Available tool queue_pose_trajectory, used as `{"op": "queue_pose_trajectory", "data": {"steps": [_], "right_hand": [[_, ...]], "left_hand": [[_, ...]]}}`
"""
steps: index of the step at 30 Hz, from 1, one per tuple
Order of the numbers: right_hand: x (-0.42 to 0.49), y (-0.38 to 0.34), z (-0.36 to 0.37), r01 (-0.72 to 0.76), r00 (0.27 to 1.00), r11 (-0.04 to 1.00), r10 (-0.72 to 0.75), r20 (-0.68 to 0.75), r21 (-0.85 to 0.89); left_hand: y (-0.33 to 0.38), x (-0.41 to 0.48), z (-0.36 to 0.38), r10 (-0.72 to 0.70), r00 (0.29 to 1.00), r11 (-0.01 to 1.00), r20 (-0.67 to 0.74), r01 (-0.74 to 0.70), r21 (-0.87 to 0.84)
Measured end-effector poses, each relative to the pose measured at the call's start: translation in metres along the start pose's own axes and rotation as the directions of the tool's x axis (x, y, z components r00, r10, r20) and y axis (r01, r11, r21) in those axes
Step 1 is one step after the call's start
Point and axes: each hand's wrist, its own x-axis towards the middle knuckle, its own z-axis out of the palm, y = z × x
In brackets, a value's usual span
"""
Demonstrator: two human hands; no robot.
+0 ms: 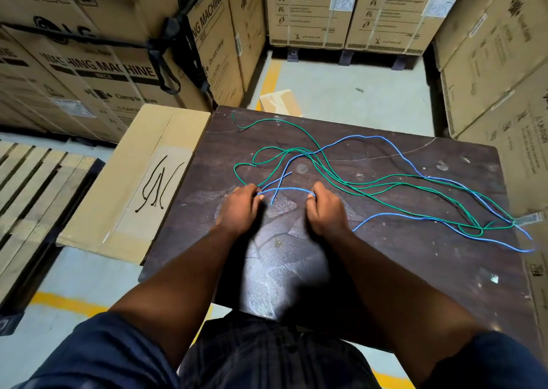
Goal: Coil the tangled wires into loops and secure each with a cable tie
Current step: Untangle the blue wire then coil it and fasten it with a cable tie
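Currently left hand (240, 207) and right hand (324, 209) each pinch the blue wire (284, 189), a short span taut between them near the bench (385, 270) middle. Rest of blue wire runs right, tangled with the green wire (370, 194) across the dark bench top. Black cable ties (157, 185) lie on a flat carton (142, 163) just left of the bench. Stacked boxes (98, 71) behind read "WASHING MACHINE", "Clamp bottom", "CAUTION", LG logo.
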Motion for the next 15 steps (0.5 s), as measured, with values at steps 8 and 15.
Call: {"op": "queue_pose_trajectory", "data": {"steps": [8, 15], "right_hand": [[0.003, -0.014, 0.007, -0.040, 0.996, 0.998, 0.035, 0.084, 0.054], [0.030, -0.047, 0.004, 0.274, 0.962, 0.958, -0.274, 0.012, -0.082]], "left_hand": [[0.011, 0.002, -0.008, 0.023, 1.000, 0.990, -0.017, -0.025, -0.141], [0.015, 0.003, -0.019, 0.003, 0.999, 0.972, -0.034, -0.011, -0.235]]}}
